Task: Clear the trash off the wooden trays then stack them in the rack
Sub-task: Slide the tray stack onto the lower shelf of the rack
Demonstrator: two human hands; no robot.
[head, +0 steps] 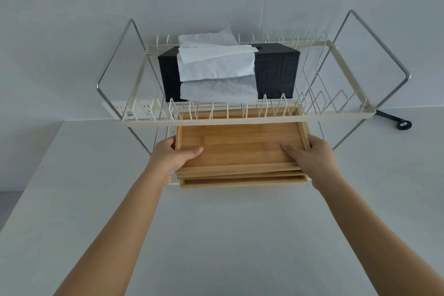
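Bamboo top tray (240, 144), stiff and light I judge, sits clamped at nine and three o'clock by my left hand (176, 154) and right hand (310, 155).

The near worktop (228, 235) lies bare, giving both arms open passage up to the rack (240, 120). The rack's cream front rail crosses just above the stacked wooden trays (240, 146), so the lower tier can only be entered beneath it. The left hand (173, 156) and right hand (310, 154) fill the gaps at the trays' two sides. Chrome legs slant outward at both ends. On the upper tier, upright wire prongs and a black tissue box (274, 72) block the middle.
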